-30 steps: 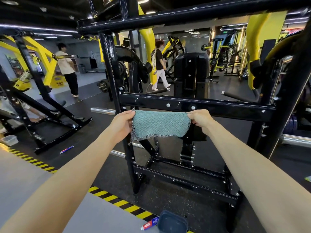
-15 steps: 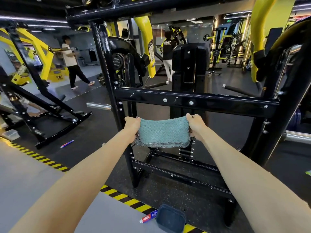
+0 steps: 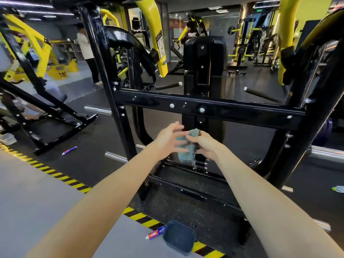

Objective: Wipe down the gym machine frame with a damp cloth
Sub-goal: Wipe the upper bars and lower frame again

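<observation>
Teal, mesh-textured cloth [image 3: 186, 148] bunched into a narrow vertical fold between the two hands, held in mid-air in front of the gym machine frame [image 3: 309, 127] and not touching it. The cloth sits below the black bolted crossbar [image 3: 242, 113], just right of the frame's left upright [image 3: 104, 71], with a frayed lower corner hanging down. Right hand [image 3: 209, 146]: fingers curled round the right side of the cloth, grasping it. Left hand [image 3: 166, 140]: fingers extended and roughly straight, laid against the left side of the cloth; the fingertips are motion-blurred, so no pinch can be made out. Both forearms are bare and reach in from the lower edge of the view.

Behind the crossbar stands a black padded seat back [image 3: 204, 53], flanked by yellow lever arms [image 3: 156, 34]. Chrome pegs [image 3: 96, 109] project from the left upright. The lower rail [image 3: 186, 190] of the frame rests on dark speckled rubber flooring.

On the floor near the person lies a dark blue tub [image 3: 178, 237] on a yellow-and-black hazard stripe [image 3: 55, 175], with a red-and-white tube [image 3: 155, 234] just beside its left edge. A second tube [image 3: 69, 150] lies well apart to the left, on the rubber flooring. A clear container [image 3: 6, 138] sits at the far left edge. In the background, one person in a white shirt [image 3: 84, 45] stands left of the upright, and another in a black shirt [image 3: 192, 33] is partly hidden behind the seat back
</observation>
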### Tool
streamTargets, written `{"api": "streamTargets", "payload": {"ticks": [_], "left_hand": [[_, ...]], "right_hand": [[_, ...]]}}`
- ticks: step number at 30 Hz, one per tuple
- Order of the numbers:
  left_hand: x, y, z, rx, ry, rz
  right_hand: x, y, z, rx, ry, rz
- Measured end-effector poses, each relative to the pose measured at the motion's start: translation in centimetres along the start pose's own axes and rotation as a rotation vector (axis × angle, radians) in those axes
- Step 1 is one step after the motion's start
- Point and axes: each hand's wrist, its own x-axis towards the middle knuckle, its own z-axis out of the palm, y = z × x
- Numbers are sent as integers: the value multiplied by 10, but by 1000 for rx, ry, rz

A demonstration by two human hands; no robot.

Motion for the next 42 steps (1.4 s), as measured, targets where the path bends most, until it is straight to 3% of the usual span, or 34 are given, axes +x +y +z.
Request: {"api": "streamTargets", "payload": {"ticks": [2,4,6,8,11,13,16,20,25,30,39,42], "left_hand": [[6,-5,-8,105,170,69],[14,-15,-20,228,266,21],[15,-26,-26,263,126,-149],[17,-36,-26,174,-16,-196],[22,-39,-20,-3,94,-103],[26,-38,-20,23,153,-89],[28,-34,-24,121,116,-83],[26,-25,-30,178,44,8],[28,5,-53,166,-83,191],[35,29,-80,369,-104,314],[44,51,-106,288,-246,210],[50,53,-97,148,-281,126]], "right_hand": [[6,3,-8,71,39,12],[7,2,-12,136,15,38],[5,-2,-15,181,-26,49],[6,-5,-18,198,-47,56],[6,-4,-24,119,-79,104],[7,0,-26,18,-96,141],[8,4,-26,-42,-55,125],[6,-2,-18,-144,41,14],[6,-21,-6,5,139,-229],[-2,-32,25,-255,308,-355],[-12,-42,42,-353,288,-278],[-15,-47,43,-311,317,-178]]}}
